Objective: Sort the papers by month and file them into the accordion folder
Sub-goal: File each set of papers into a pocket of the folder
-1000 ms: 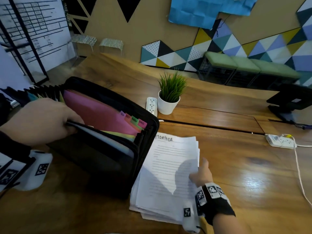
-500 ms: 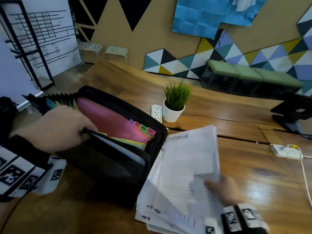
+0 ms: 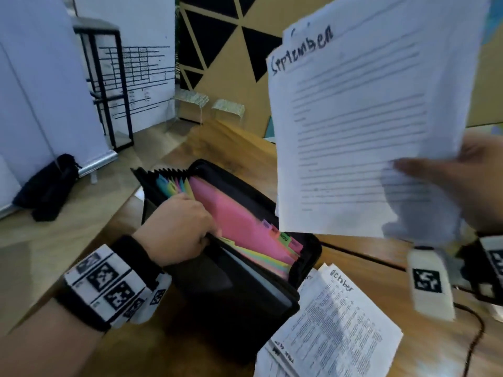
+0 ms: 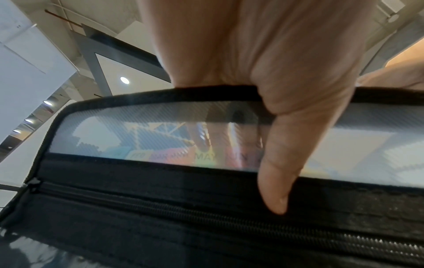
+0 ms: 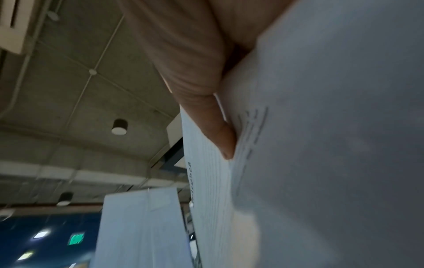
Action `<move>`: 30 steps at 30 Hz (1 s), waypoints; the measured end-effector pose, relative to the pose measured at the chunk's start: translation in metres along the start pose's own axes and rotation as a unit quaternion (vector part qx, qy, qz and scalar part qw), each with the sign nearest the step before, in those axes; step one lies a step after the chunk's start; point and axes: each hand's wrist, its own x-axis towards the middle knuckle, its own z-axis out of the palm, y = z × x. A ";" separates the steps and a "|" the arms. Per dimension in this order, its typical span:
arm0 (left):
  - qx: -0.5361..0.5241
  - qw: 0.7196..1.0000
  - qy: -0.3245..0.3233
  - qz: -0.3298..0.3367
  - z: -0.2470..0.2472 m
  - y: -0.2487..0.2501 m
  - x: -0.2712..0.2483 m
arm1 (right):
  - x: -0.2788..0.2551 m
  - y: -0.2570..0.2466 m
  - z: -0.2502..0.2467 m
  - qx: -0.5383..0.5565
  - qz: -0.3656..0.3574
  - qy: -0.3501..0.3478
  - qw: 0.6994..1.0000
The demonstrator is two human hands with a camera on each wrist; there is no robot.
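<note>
- Black accordion folder [image 3: 239, 303] is seen open at lower centre of the head view, standing on the wooden table [image 3: 362, 270]; coloured dividers w/ small tabs [image 3: 284, 236] are fanned inside, one green tab marked NOV.
- Left hand [image 3: 177, 229] is seen at centre-left of the head view, clamped on the folder's near front panel: fingers curled over the top edge into the pockets, thumb on the outside.
- In the left wrist view the thumb [image 4: 277, 163] is laid down across the panel's clear window [image 4: 137, 134], below the black rim; fingers are seen blurred through the plastic, along w/ tabs, "MAY" legible. A zip [image 4: 206, 215] runs across the lower part.
- Sheaf of white papers [image 3: 362, 126] is held up in the air at upper right of the head view, above the folder & clear of the table; top sheet is headed "September" by hand, w/ lined text below.
- Right hand [image 3: 462, 183] is gripping that sheaf at its lower right corner, motion-blurred; in the right wrist view the thumb [image 5: 206, 108] is pressed onto the sheets [image 5: 332, 145], sheaf pinched.
- More papers [image 3: 334, 330] are left in a loose pile at lower right, flat on the table, touching the folder's right end; top sheet is headed "October".
- Cable [image 3: 476, 336] is seen at the lower right edge.
</note>
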 end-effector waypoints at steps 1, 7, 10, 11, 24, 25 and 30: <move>0.018 1.000 -0.008 0.001 0.002 -0.001 0.000 | 0.003 -0.010 0.013 -0.010 -0.002 -0.008 1.000; -0.007 0.999 0.044 0.010 0.012 -0.008 -0.014 | 0.007 -0.023 0.084 -0.129 -0.062 -0.156 0.977; -0.021 0.998 0.040 0.032 0.009 -0.007 -0.019 | 0.005 -0.021 0.090 -0.214 -0.053 -0.202 0.954; -0.014 0.998 0.047 0.038 0.009 -0.007 -0.021 | 0.007 -0.024 0.089 -0.226 -0.045 -0.209 0.950; 0.061 0.995 -0.074 -0.002 -0.007 -0.004 -0.014 | 0.011 -0.052 0.167 -0.386 -0.062 -0.394 0.832; 0.051 0.996 -0.075 0.002 -0.007 -0.004 -0.015 | 0.008 -0.052 0.172 -0.389 -0.068 -0.415 0.820; -0.015 0.999 -0.028 0.010 -0.004 -0.014 -0.031 | -0.010 -0.041 0.165 -0.371 -0.112 -0.464 0.796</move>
